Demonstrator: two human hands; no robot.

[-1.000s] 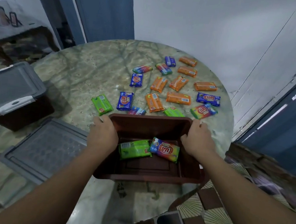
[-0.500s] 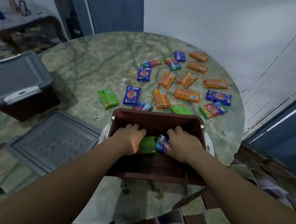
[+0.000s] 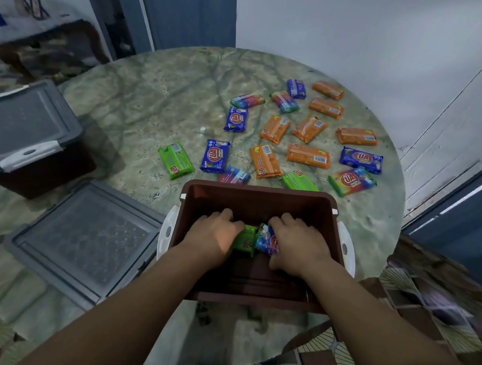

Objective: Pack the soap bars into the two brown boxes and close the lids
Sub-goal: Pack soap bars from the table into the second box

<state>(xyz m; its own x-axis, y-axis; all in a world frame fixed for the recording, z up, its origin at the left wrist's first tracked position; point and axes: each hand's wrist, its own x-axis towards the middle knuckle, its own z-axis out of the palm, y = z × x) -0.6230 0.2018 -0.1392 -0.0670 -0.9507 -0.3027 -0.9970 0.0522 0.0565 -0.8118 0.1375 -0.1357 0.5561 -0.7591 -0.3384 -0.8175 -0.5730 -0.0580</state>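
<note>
A person is reaching both hands into an open brown box (image 3: 257, 202) sitting at the near edge of a round marble-patterned table (image 3: 140, 106), as the head camera is showing it. The left hand (image 3: 213, 236) is lying palm down, fingers bent and close together, over a green soap bar (image 3: 245, 239) on the box floor. The right hand (image 3: 297, 243) is resting the same way on a blue and multicoloured soap bar (image 3: 266, 240) just beside the green one; whether either hand is gripping its bar cannot be told. White latches (image 3: 166, 231) are hanging open at both sides of the box.

Beyond the box, loose soap bars are lying scattered on the tabletop: orange ones (image 3: 308, 156) toward the right, blue ones (image 3: 215, 156) near the middle, a green one (image 3: 176, 160) to the left, and a rainbow-wrapped one (image 3: 352, 180) by the right edge. A grey lid (image 3: 85, 237) is lying flat on the table left of the open box. Farther left, a second brown box (image 3: 41, 173) is standing with its grey lid (image 3: 16, 126) on.
</note>
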